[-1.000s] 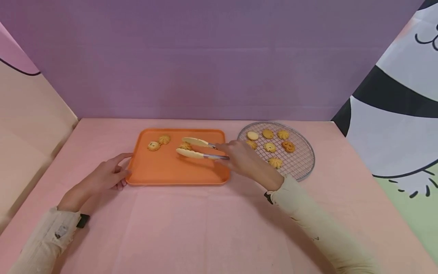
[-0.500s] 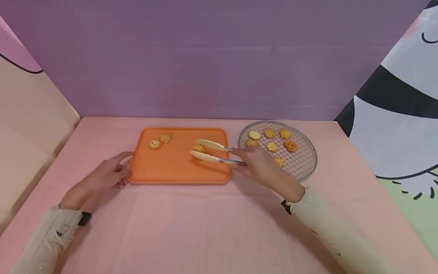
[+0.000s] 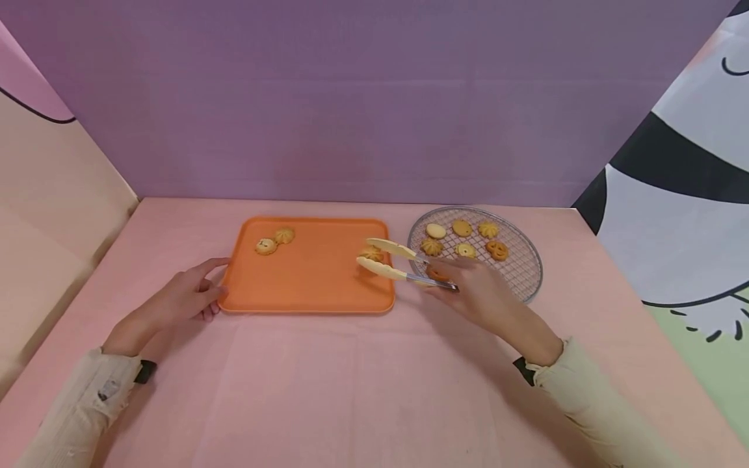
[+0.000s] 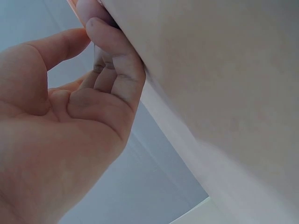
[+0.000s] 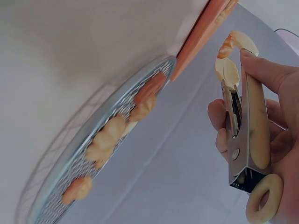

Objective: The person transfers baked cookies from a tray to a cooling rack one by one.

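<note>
My right hand (image 3: 482,292) grips a pair of tongs (image 3: 432,280) with metal arms and cream tips. Between those tips is a ridged, swirl-shaped cookie (image 3: 372,254), held over the right side of the orange tray (image 3: 304,279). In the right wrist view the same cookie (image 5: 226,46) shows at the far end of the tongs (image 5: 254,126). My left hand (image 3: 181,300) holds the tray's left edge, thumb near the front corner. The left wrist view shows its fingers (image 4: 122,77) curled, and they hide most of the rim there.
Two cookies (image 3: 275,241) lie at the tray's back left. Right of the tray stands a round wire rack (image 3: 517,276) bearing several cookies, partly hidden by my right hand. A purple backdrop (image 3: 351,130) rises behind the pink table (image 3: 304,390).
My right hand has moved right, carrying the cookie in the tongs from mid-tray to the tray's right side. A brown cookie on the rack has come into view. The left hand holds its place.
</note>
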`<state>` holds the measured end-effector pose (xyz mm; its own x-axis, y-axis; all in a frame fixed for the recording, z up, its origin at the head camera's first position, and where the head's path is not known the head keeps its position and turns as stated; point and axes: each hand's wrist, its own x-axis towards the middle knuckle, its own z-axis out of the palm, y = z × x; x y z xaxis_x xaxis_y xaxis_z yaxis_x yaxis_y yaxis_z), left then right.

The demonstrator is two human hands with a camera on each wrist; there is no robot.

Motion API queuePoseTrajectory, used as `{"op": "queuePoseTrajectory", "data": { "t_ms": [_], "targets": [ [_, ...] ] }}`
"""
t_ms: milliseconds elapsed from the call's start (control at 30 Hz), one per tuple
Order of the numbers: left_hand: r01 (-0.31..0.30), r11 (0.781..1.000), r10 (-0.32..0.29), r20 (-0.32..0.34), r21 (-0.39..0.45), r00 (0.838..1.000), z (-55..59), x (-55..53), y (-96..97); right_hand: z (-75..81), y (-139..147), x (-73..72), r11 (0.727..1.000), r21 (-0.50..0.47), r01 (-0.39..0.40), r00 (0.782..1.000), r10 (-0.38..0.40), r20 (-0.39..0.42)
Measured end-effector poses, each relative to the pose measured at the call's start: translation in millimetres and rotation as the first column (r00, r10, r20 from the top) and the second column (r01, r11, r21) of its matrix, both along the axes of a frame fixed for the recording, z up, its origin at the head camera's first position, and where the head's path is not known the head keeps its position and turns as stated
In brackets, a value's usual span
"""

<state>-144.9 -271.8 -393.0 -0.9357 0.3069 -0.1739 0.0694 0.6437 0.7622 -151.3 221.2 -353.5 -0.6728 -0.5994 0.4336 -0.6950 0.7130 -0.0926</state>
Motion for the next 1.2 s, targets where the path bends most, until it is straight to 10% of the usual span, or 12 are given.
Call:
{"op": "queuePoseTrajectory", "data": {
  "t_ms": [1200],
  "targets": [
    [-0.001,1.000,0.001,-0.004,-0.005,1.000,0.5,-0.7,-0.4,-7.5,109.5,34.3,0.966,-0.063,0.252,0.967,-0.254,-0.034]
  ]
}}
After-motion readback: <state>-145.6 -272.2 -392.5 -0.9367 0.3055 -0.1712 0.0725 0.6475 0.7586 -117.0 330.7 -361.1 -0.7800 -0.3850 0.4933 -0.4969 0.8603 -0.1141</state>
